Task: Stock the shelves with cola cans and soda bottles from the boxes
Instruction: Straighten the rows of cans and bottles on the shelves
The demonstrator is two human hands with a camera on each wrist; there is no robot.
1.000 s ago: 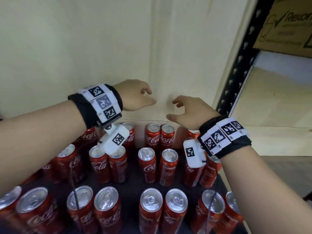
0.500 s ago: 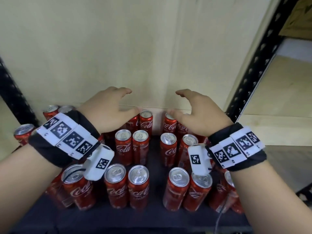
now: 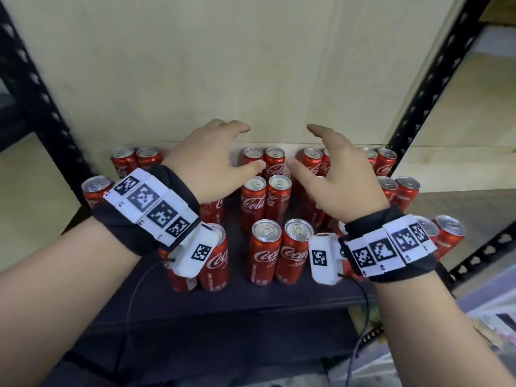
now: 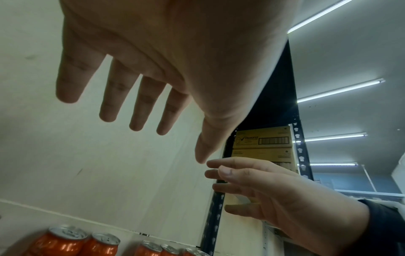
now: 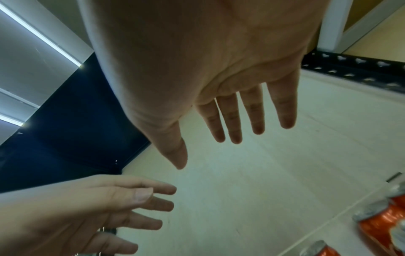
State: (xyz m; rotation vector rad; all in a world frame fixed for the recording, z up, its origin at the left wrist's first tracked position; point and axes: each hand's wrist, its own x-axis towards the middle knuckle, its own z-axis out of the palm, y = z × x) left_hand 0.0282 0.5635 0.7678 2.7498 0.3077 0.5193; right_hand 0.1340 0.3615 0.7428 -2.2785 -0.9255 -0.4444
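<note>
Both hands hover empty above the cans, palms down, fingers straight and slightly spread: the left hand (image 3: 208, 166) over the left rows, the right hand (image 3: 342, 180) over the right rows, thumbs turned toward each other and apart. The wrist views confirm loose, extended fingers (image 4: 114, 97) on the left and likewise fingers (image 5: 254, 112) on the right, holding nothing.

Behind them rises the pale beige back panel (image 3: 223, 65), flanked by black perforated metal uprights (image 3: 435, 88) at left and right. Below lies the dark flat shelf board (image 3: 223, 311), bare along its near edge.

On it stand the red aluminium cola cans (image 3: 265, 252), all upright, long axes vertical, silver tops and pull tabs facing up. They sit in pairs, in rows running from near to far back against the panel. White script on their sides reads "Coca-Cola", partly legible on the nearest pair and on the pair behind it.

High to the right in the left wrist view sits a brown cardboard carton (image 4: 263, 143) printed "Rexona" with a tick mark and a barcode.

Each wrist carries a black fabric band (image 3: 134, 233) with white square-patterned marker tags.
</note>
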